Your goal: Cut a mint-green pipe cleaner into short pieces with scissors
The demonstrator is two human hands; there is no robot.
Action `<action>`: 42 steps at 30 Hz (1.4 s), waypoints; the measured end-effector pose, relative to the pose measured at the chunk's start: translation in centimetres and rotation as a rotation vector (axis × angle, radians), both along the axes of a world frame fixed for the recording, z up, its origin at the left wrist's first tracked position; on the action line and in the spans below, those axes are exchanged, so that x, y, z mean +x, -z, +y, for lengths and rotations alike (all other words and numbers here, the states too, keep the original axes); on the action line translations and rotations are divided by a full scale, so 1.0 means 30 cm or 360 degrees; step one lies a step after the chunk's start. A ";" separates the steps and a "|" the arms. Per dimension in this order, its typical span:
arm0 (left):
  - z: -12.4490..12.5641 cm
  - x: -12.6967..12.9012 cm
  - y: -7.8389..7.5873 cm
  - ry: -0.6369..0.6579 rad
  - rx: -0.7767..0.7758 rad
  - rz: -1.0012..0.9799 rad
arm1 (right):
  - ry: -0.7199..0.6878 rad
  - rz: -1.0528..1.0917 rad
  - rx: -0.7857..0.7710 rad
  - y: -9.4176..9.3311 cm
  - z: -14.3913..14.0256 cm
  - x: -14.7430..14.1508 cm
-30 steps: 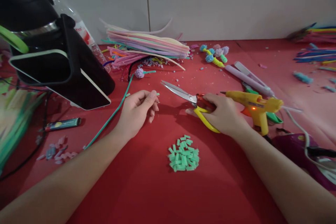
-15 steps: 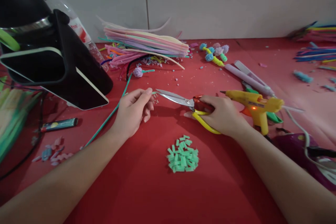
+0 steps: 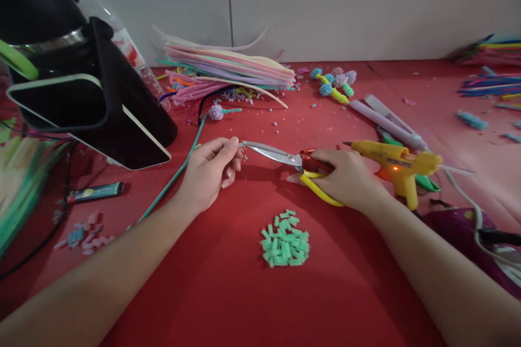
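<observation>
Green pipe cleaner [image 3: 175, 176] lies on red counter [image 3: 228, 293], running from L hand [image 3: 209, 173] back toward the far-left clutter; its near end is pinched betw. L thumb and fingers [image 3: 233, 143], pressed together on it. Scissors [image 3: 285, 156] in R hand [image 3: 345, 179]: fingers curled thru yellow handles, blades nearly closed, tips touching the pinched end. Just below both hands: pile of green cut bits [image 3: 285, 245]. Right of R fingers: yellow glue gun [image 3: 396, 165], light on. Beyond L fingers: stack of pastel pipe cleaners [image 3: 232, 68]. Far left: black container [image 3: 87, 105], tilted; contents not visible.
</observation>
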State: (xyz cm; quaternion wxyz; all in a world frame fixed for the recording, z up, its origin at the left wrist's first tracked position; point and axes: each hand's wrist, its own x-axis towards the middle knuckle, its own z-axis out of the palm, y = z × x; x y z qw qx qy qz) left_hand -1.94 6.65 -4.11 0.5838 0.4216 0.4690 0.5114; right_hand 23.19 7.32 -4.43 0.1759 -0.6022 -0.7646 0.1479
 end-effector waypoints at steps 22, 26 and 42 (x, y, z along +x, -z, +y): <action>0.002 -0.003 0.001 0.0017 0.0027 -0.0023 | 0.0024 0.0019 -0.0037 -0.009 -0.005 -0.009; -0.001 -0.007 0.008 0.0016 0.0033 -0.0011 | 0.0056 -0.0021 -0.0039 -0.011 -0.002 -0.012; 0.003 -0.010 0.024 0.0028 0.0095 -0.0041 | -0.0014 -0.0030 -0.0067 -0.012 -0.003 0.002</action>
